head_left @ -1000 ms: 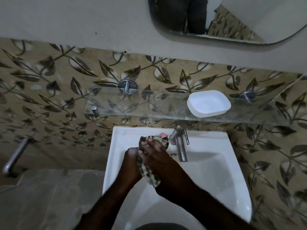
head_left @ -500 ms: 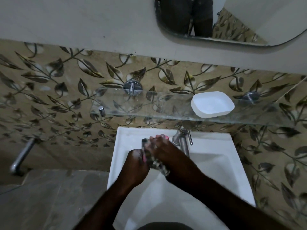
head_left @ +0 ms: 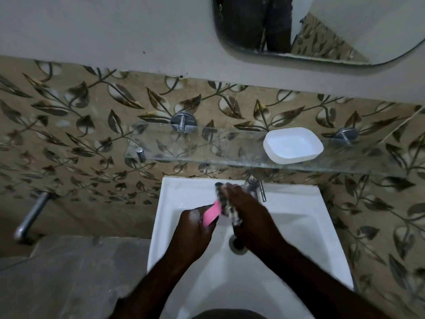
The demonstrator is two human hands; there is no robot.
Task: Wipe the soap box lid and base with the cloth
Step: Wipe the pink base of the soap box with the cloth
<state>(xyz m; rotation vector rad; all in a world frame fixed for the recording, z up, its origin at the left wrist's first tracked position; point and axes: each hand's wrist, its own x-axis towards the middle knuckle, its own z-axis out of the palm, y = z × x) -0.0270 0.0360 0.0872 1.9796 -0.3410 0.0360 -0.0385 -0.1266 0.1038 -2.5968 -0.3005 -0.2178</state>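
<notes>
Wiping the pink soap box piece over the sink point(head_left: 322, 226)

The left hand point(head_left: 193, 223) has its fingers closed round a pink piece point(head_left: 211, 216) — lid or base, I can't tell — while the right hand point(head_left: 249, 212) grips the checked cloth point(head_left: 226, 203) bunched against it. The white piece point(head_left: 293, 145) sits on the glass shelf point(head_left: 207, 148), far right — likely next; that means swapping the pieces over.
</notes>
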